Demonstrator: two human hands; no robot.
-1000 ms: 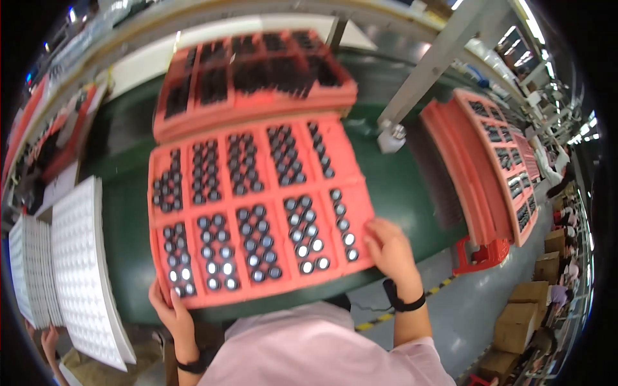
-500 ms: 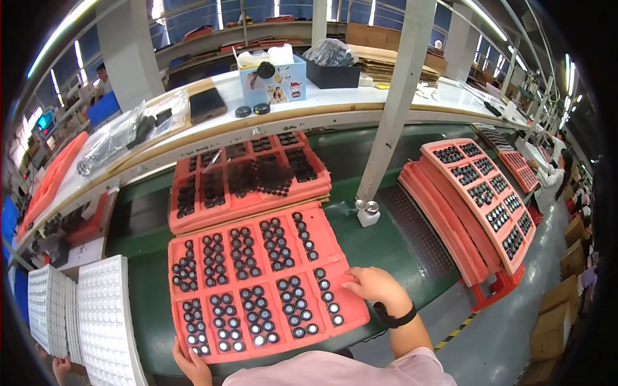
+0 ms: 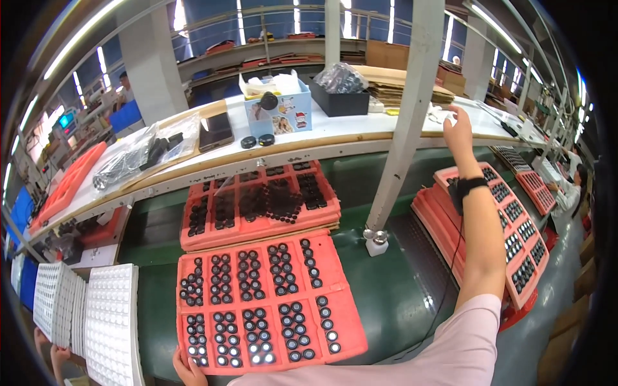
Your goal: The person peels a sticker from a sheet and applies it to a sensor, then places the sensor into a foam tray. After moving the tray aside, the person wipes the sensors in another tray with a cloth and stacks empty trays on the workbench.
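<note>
A salmon-red tray (image 3: 341, 302) with several compartments of small black round parts lies on the green belt in front of me. My left hand (image 3: 188, 368) grips its near left corner. My right hand (image 3: 458, 132) is raised and stretched out over the white shelf (image 3: 360, 132) to the right of a grey post, fingers apart and holding nothing. A black band sits on that wrist. Behind the near tray a stack of similar red trays (image 3: 257, 225) carries more black parts.
White blister trays (image 3: 109, 321) lie at lower left. More red trays with parts (image 3: 508, 225) are stacked at right. A grey post (image 3: 402, 128) stands on the belt. The shelf holds a blue box (image 3: 283, 112), a black bin (image 3: 341, 96) and bags. Another person (image 3: 570, 190) works far right.
My right hand let go of the tray's right edge and rose up toward the shelf. My view lifted from the belt to the shelf. My left hand stays on the tray.
</note>
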